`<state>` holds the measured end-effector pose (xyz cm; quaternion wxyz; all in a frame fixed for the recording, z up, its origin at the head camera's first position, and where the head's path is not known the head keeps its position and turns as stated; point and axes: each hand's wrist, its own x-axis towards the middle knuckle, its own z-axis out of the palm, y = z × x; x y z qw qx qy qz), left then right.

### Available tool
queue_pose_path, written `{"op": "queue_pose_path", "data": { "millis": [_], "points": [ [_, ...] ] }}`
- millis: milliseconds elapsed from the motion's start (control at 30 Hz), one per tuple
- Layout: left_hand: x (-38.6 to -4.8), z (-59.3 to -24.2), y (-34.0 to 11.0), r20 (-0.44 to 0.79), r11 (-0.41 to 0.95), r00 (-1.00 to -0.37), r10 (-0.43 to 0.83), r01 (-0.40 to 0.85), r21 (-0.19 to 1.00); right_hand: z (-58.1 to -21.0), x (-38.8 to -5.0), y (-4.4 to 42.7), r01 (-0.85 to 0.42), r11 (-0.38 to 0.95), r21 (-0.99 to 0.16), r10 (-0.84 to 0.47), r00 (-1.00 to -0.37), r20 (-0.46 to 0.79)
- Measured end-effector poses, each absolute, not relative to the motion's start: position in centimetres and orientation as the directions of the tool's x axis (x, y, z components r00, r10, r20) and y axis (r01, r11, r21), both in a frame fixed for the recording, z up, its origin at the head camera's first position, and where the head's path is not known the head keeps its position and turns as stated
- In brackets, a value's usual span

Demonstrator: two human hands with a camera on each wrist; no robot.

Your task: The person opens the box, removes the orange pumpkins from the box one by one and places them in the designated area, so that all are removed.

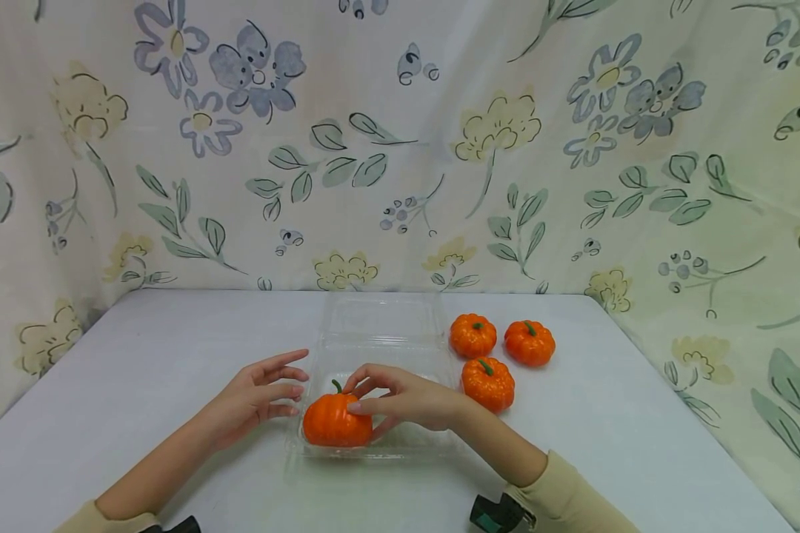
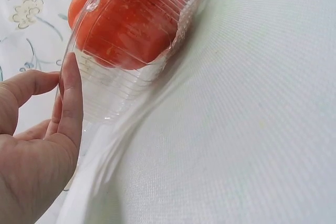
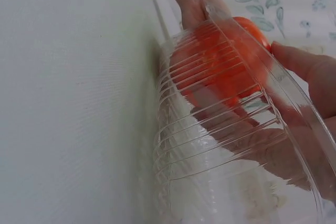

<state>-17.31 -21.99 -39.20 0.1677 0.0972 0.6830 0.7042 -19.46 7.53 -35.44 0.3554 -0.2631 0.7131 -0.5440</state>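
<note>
A small orange pumpkin with a green stem sits at the left end of a clear plastic clamshell box, whose lid is folded back. My right hand reaches into the box and holds the pumpkin by its right side, thumb and fingers around it. In the right wrist view, the pumpkin shows through the ribbed box wall. My left hand is at the box's left edge, fingers loosely extended; in the left wrist view its fingertips are close against the rim, and whether they press it is unclear.
Three more orange pumpkins stand right of the box: one at the back, one farther right, one nearer. All rest on a white table. A floral curtain hangs behind it.
</note>
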Motion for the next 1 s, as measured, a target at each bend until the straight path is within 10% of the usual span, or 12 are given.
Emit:
{"op": "queue_pose_path", "data": {
  "millis": [1000],
  "points": [
    [-17.2,-39.3,-22.1,-0.087,-0.048,-0.923,0.376,-0.113,0.992,-34.4,-19.1,7.8,-0.046,0.266,-0.963,-0.733,-0.658,-0.172]
  ]
}}
